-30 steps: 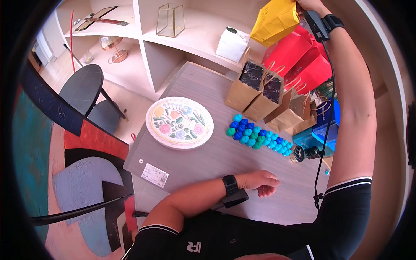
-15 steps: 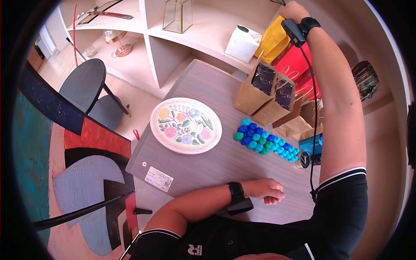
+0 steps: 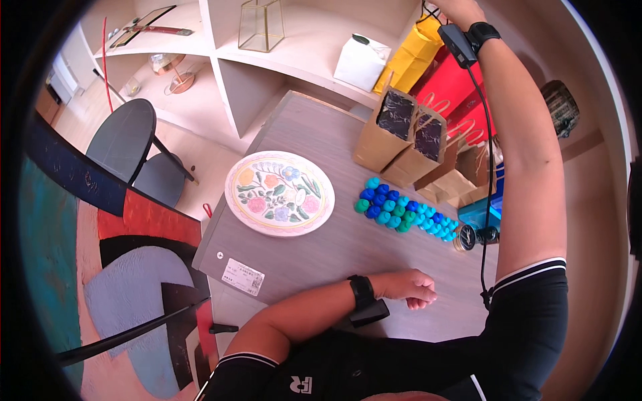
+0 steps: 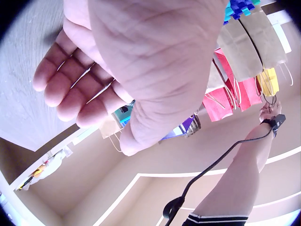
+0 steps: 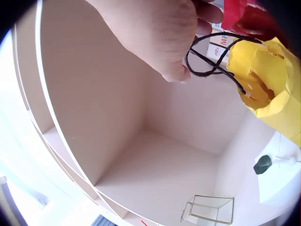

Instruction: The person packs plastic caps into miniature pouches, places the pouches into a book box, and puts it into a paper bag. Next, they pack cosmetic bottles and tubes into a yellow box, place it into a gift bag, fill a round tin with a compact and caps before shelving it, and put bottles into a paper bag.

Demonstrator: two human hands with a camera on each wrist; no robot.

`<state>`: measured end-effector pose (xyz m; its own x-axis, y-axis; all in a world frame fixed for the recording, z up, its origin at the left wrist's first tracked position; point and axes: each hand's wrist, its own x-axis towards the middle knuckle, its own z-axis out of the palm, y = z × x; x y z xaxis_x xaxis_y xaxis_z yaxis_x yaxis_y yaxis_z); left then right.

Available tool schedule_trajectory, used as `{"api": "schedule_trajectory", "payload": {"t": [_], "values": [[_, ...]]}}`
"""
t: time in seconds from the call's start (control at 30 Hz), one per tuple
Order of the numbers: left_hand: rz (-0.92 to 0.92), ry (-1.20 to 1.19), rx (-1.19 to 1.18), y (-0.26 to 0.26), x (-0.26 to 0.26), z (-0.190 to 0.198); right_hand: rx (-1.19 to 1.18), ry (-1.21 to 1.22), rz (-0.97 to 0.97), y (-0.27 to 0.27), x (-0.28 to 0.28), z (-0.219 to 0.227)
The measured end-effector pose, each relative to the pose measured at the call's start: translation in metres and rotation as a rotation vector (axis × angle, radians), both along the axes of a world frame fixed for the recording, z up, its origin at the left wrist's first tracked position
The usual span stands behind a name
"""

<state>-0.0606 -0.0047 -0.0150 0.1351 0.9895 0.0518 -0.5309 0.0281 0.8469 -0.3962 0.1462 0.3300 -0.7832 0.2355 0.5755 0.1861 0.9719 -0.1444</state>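
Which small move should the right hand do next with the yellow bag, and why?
I would probably ease the right hand off the black handles: the yellow bag seems to stand beside the red bag, and the handles loop at the fingers, though the grip is unclear.

Left hand [image 4: 146, 59], fingers [image 4: 60, 92] loosely bent; right hand [image 4: 269, 111] at yellow bag [image 4: 268, 82].

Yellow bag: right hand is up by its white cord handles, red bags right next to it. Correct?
Not quite, the handle colour is off: the yellow bag has black cord handles, as the right wrist view shows. The rest holds: the right hand is up by them, and the red bags are right next to it.
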Motion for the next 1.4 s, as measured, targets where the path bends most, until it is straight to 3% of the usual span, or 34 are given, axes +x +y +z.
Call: {"api": "schedule_trajectory", "payload": {"t": [0.17,0.27,0.4,0.53,0.6,0.67,0.77,0.87,0.93,1.07,1.17,1.2,1.23,1.3,1.33,1.4], "values": [[0.010,0.014,0.016,0.001,0.002,-0.005,0.164,0.031,-0.011,0.025,0.031,0.026],[-0.002,0.033,0.004,0.002,0.001,-0.007,0.119,-0.058,-0.005,0.016,0.093,0.043],[-0.029,0.029,-0.003,0.006,0.000,-0.016,0.278,0.055,0.049,0.038,0.157,0.045],[-0.036,0.057,0.009,0.003,-0.004,-0.010,0.140,0.040,0.110,0.027,0.259,0.031],[-0.029,0.136,0.035,0.002,-0.003,-0.010,-0.115,-0.053,0.084,-0.006,0.326,0.022],[-0.009,0.162,0.021,0.003,-0.001,-0.009,-0.198,0.017,0.256,0.065,0.341,-0.032],[0.010,0.261,0.033,0.003,0.002,-0.005,-0.600,0.059,0.212,0.060,0.402,-0.104],[0.118,0.285,0.050,0.000,0.006,-0.005,-1.048,0.061,0.149,0.075,0.432,-0.193],[0.184,0.311,0.009,-0.016,0.009,0.010,-1.340,0.153,0.215,0.070,0.445,-0.243],[0.617,0.357,0.091,-0.070,0.011,0.048,-1.687,0.198,0.338,0.056,0.462,-0.317],[1.116,0.634,0.152,-0.125,-0.017,0.059,-1.613,0.101,0.290,0.049,0.463,-0.326],[1.247,0.553,0.183,-0.141,-0.029,0.067,-1.599,0.038,0.309,0.049,0.461,-0.324],[1.521,0.859,0.026,-0.164,-0.051,0.065,-1.581,-0.024,0.332,0.048,0.459,-0.322],[1.856,0.927,-0.072,-0.196,-0.083,0.067,-1.565,-0.062,0.331,0.041,0.459,-0.321],[1.865,0.755,-0.208,-0.214,-0.094,0.068,-1.533,-0.106,0.328,0.036,0.460,-0.320],[1.939,1.042,-0.363,-0.257,-0.145,0.035,-1.530,-0.127,0.349,0.030,0.461,-0.319]]}}
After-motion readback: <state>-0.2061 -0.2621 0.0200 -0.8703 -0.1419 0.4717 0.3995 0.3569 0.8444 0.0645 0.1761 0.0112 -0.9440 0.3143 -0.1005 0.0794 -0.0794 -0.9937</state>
